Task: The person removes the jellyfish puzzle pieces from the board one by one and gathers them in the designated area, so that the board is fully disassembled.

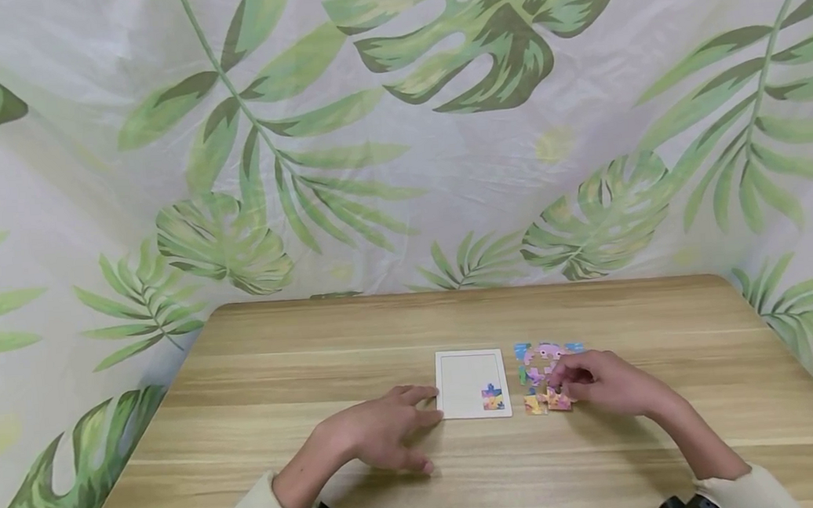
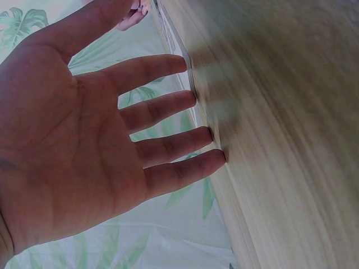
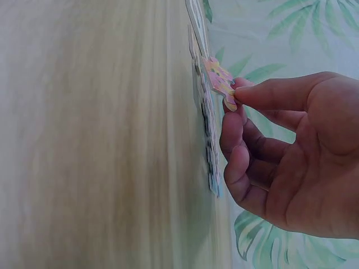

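Observation:
A white puzzle board (image 1: 460,380) lies flat on the wooden table, with a small joined patch of yellow, pink and blue puzzle pieces (image 1: 492,399) in its lower right corner. My left hand (image 1: 383,431) is at the board's left edge, its fingers straight and spread; in the left wrist view the fingertips (image 2: 189,98) meet that edge. Right of the board, my right hand (image 1: 610,383) hovers over the loose pieces and pinches a pink and yellow puzzle piece (image 3: 217,77) between thumb and fingers. Its palm side shows in the right wrist view.
Several loose puzzle pieces (image 1: 534,405), pink, blue, green and yellow, lie close together right of the board, partly hidden by my right hand. A leaf-print curtain (image 1: 471,163) hangs behind the table (image 1: 299,332).

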Available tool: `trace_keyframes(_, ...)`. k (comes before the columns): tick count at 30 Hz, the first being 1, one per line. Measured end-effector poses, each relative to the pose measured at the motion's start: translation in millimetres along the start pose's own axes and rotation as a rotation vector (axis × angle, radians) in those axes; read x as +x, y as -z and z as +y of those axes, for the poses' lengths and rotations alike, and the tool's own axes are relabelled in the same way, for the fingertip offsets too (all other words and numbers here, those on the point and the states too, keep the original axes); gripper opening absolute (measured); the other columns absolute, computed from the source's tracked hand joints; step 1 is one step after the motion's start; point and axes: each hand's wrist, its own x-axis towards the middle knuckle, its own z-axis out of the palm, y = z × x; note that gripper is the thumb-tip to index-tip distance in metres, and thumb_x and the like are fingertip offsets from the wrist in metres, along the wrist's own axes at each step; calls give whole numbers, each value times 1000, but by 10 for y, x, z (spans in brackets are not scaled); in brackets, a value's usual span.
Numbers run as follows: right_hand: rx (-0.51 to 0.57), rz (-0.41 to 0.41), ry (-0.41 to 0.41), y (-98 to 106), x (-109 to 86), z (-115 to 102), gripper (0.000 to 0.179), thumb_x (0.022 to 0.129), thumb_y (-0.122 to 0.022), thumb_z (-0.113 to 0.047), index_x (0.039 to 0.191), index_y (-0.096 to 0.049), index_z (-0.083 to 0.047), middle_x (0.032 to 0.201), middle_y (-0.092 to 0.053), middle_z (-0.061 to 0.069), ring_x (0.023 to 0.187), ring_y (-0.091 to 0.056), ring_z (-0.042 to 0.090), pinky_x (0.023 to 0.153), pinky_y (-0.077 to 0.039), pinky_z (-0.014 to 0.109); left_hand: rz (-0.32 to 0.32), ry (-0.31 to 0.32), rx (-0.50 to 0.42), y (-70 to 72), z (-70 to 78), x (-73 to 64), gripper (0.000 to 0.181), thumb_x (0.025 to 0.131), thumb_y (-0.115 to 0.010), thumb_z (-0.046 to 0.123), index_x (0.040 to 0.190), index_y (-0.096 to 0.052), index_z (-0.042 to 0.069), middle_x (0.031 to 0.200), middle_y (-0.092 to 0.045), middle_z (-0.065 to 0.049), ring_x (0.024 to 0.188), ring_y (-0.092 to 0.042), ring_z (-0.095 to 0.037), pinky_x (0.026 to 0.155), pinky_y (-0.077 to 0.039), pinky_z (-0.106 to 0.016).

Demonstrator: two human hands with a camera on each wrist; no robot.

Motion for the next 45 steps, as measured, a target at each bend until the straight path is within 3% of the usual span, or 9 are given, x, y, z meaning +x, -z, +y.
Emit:
trace_keyframes(23,-93,21,-16,-8,-42,44,14,97,-69,-1,104,-76,-11,91,-70,-5,77,-53,1,68,-48,21,-11,9,-7,10,1,16,69,93,-83,43,154,-61,19,173,-37,-7,159,-38,-33,121,-48,-49)
trace_keyframes(33,-67,8,2,-30,-42,12,15,91,-77,0,102,-75,-9,91,-71,-3,79,-57,1,69,-52,21,-4,1,-7,5,4,12,69,93,-83,43,154,-61,18,172,-39,-8,158,-38,-33,122,-46,-50)
trace_keyframes(45,-86,12,-24,-50,-27,-10,18,88,-76,4,102,-73,-8,91,-69,-2,78,-56,2,69,-52,21,-5,4,5,-3,-1,12,68,94,-82,44,154,-61,19,172,-38,-6,158,-38,-32,122,-47,-49)
